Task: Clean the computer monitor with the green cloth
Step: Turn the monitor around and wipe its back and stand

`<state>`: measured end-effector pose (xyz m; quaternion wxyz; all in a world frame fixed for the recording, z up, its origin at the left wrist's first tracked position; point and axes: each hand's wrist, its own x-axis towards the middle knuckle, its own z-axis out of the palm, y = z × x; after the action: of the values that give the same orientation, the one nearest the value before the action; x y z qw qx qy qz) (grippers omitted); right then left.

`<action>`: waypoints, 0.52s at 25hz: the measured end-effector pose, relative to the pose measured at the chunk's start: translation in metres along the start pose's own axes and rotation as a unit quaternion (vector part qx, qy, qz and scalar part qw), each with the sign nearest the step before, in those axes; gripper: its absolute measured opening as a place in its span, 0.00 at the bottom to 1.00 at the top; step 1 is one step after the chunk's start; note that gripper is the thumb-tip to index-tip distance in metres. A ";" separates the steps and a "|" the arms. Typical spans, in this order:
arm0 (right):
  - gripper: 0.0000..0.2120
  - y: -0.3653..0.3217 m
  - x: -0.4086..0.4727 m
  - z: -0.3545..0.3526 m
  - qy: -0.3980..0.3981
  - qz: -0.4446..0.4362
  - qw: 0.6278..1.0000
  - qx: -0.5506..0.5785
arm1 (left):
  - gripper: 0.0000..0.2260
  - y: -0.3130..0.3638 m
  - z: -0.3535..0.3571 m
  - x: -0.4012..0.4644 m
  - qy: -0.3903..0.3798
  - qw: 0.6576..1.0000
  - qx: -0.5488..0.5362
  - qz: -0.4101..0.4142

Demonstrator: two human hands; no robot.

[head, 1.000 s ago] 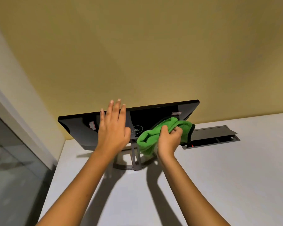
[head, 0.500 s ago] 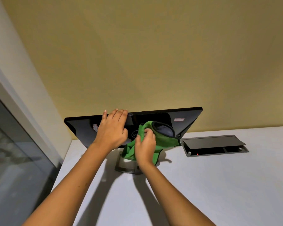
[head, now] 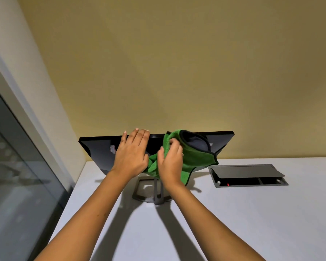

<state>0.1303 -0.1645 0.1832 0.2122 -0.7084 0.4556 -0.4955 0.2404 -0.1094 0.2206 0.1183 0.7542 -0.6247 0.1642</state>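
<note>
Monitor (head: 100, 153), one, glossy black and flat, seen from its rear: long axis runs left to right, top edge tipped toward the wall, carried on one grey metal stand (head: 152, 193) on the white worktop (head: 233, 223). Left hand (head: 131, 155) lies flat on the rear panel, fingers straight over the top edge. Right hand (head: 170, 161) has its grip curled round one fleecy green cloth (head: 196, 158), dark-edged, bunched against the panel. One grey cable hatch (head: 247, 175) lies to the right.
</note>
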 end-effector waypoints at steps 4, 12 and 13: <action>0.19 0.027 -0.013 -0.004 -0.134 0.017 0.988 -0.079 | 0.32 0.001 -0.001 -0.003 -0.013 1.000 0.015 0.000; 0.12 0.041 0.016 -0.035 0.053 0.073 0.996 -0.012 | 0.34 -0.005 0.000 -0.002 -0.019 0.999 0.023 0.020; 0.13 0.034 0.017 -0.033 0.045 0.053 0.997 -0.023 | 0.34 -0.005 0.000 -0.002 -0.018 0.999 0.020 0.021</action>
<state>0.0875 -0.1905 0.1805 0.2012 -0.6651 0.5129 -0.5041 0.2446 -0.1071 0.2201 0.0883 0.7463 -0.6386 0.1656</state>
